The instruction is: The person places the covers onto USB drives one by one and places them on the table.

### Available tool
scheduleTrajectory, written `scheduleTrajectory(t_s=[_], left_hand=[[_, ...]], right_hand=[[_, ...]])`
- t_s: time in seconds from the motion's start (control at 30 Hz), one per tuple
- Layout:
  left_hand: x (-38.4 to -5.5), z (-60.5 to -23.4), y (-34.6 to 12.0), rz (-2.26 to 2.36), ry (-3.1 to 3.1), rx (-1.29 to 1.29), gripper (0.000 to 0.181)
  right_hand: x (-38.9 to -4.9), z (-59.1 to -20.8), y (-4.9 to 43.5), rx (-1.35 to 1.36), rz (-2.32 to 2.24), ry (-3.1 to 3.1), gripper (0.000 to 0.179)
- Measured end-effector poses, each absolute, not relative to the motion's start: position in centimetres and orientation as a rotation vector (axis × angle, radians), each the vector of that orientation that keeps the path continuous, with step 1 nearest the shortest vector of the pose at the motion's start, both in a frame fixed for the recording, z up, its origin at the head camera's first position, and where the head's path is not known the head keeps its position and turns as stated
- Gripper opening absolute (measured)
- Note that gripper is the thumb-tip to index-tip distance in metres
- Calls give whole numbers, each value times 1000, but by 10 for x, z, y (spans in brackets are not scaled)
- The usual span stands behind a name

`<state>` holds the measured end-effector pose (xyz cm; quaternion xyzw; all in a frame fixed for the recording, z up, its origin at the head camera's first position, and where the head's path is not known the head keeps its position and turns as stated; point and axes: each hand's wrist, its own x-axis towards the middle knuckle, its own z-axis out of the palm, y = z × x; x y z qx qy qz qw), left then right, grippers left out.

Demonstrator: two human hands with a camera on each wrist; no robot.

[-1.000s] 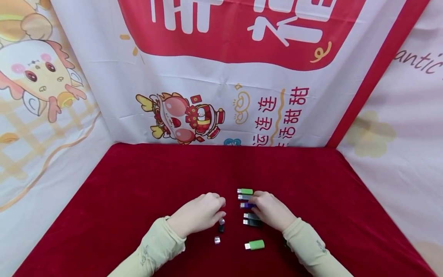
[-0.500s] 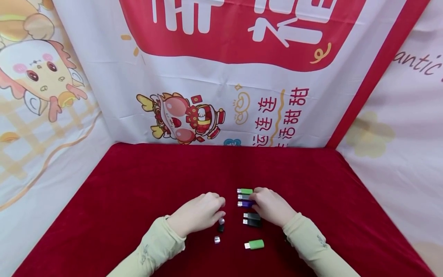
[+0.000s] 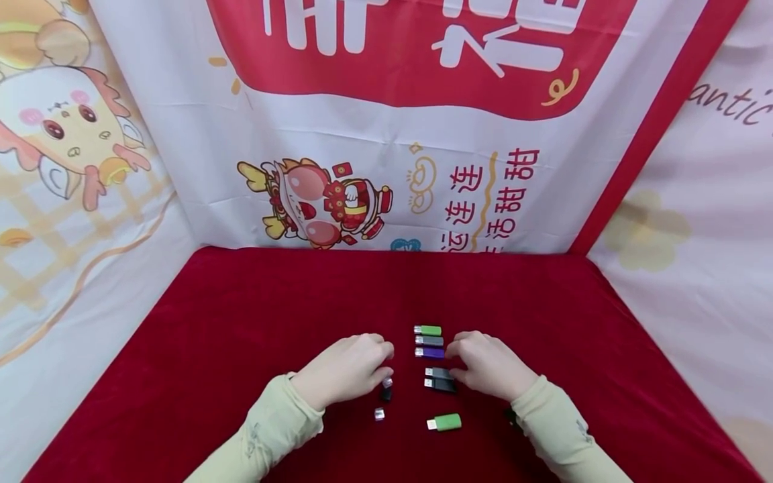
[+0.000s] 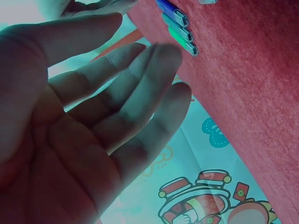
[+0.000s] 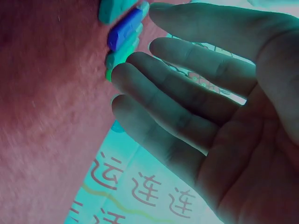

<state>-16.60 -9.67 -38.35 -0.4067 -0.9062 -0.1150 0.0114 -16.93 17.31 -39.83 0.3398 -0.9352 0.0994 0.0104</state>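
Observation:
On the red cloth, a green USB stick (image 3: 431, 331), a grey USB stick (image 3: 430, 341) and a purple USB stick (image 3: 433, 352) lie in a close row, metal ends to the left. My right hand (image 3: 490, 365) hovers at the purple one's right end, fingers loosely bent and holding nothing in the right wrist view. Its thumb is close to another grey USB stick (image 3: 436, 373), with a black USB stick (image 3: 443, 385) below it. My left hand (image 3: 347, 367) stays left of the row, relaxed and bare-palmed in its wrist view. Below its fingertips are a silvery piece (image 3: 387, 383) and a small black piece (image 3: 386, 395).
Nearer the front lies another green USB stick (image 3: 448, 422), with a small silvery piece (image 3: 379, 414) to its left. Something dark (image 3: 510, 416) shows partly under the right sleeve. A printed cloth wall (image 3: 398, 134) rises behind the red tabletop (image 3: 290, 288).
The purple USB stick has slid slightly up and left, in line with the green and grey ones. My right hand has let go and drawn off to the right. My left hand keeps still.

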Motion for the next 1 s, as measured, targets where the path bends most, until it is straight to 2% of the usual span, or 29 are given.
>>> scheduleTrajectory(t_s=[0.4, 1.0], left_hand=[[-165, -378, -97, -324, -2849, -1270, 10], [-165, -381, -98, -299, -2872, -1279, 15]], right_hand=[[-175, -411, 165, 1085, 257, -2921, 14], [-173, -418, 162, 1172, 257, -2871, 11]])
